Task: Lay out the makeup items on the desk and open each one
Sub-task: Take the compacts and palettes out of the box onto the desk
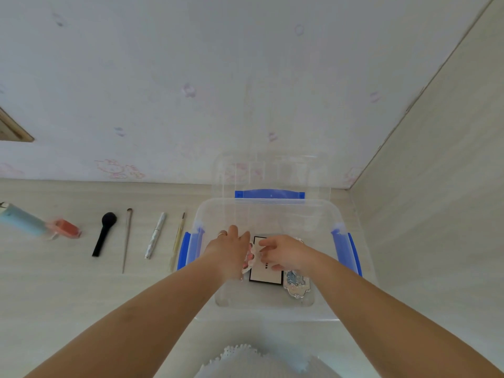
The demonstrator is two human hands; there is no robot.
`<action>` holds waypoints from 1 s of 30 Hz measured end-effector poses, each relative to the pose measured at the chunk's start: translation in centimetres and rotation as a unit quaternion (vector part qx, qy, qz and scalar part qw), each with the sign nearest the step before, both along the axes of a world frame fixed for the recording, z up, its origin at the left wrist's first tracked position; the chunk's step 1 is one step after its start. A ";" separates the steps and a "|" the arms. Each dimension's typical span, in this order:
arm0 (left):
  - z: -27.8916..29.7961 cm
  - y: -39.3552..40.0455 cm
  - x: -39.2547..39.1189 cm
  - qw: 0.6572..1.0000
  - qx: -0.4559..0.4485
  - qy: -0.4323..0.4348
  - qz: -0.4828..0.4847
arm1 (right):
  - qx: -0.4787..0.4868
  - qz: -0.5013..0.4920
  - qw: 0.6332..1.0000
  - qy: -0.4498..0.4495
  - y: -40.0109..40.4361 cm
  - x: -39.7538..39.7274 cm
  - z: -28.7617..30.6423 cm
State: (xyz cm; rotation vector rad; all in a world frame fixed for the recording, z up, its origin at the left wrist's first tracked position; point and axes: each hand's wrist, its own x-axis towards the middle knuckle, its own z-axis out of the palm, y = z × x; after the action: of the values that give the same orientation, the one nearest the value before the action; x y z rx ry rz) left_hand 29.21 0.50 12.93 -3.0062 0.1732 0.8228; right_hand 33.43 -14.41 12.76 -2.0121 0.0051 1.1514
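A clear storage box (321,214) with blue latches stands on the desk, and both my hands reach into it. My left hand (230,251) grips a round pink-and-white patterned compact (249,259), held on edge. My right hand (285,255) is over a white black-edged palette box (266,274) with its fingers bent toward the compact; whether it grips anything is unclear. An ornate blue-and-silver compact (296,282) lies to the right of the palette, partly under my right wrist.
Left of the box lie a row of items: a blue tube (23,219), an orange-red bottle (66,227), a black brush (105,231), a thin brush (126,238), a silver mascara (155,236) and a slim gold brush (178,238). The open lid (270,173) leans on the wall.
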 end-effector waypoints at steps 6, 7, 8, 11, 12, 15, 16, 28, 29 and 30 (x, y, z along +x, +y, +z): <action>-0.8 0.2 0.5 1.000 0.016 0.002 -0.012 | 0.067 -0.036 0.995 0.069 0.0 -0.1 -0.5; -0.8 0.2 0.5 1.000 0.012 -0.001 -0.014 | 0.075 -0.047 0.993 0.075 0.0 -0.1 -0.5; -0.8 0.1 0.6 1.000 0.006 -0.004 -0.012 | 0.079 -0.056 0.992 0.080 0.0 0.0 -0.7; -0.5 -0.1 0.4 0.999 -0.035 -0.005 0.020 | 0.076 -0.059 0.992 0.083 0.0 0.0 -0.9; -0.4 -0.2 0.4 0.998 -0.053 -0.004 0.034 | 0.067 -0.061 0.993 0.080 0.0 0.0 -1.0; -0.4 -0.3 0.3 0.992 -0.109 -0.001 0.065 | 0.046 -0.081 0.993 0.072 0.2 -0.1 -1.2; -0.4 -0.3 0.4 0.988 -0.131 0.004 0.079 | 0.040 -0.085 0.993 0.064 0.3 0.0 -1.3; -1.0 0.4 1.1 0.989 -0.078 0.082 0.096 | 0.008 -0.131 0.991 0.013 -1.6 1.0 0.0; -1.1 0.3 1.1 0.991 -0.060 0.080 0.092 | 0.009 -0.136 0.991 0.014 -1.7 1.0 0.1; -1.2 0.2 1.0 0.993 -0.043 0.073 0.087 | 0.007 -0.138 0.990 0.012 -1.8 1.0 0.1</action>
State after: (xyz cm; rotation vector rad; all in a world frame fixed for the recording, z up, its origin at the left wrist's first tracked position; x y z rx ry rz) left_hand 30.24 0.70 11.70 -3.0750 -0.0540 1.0792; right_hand 34.48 -16.24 12.87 -1.9140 0.2783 0.9957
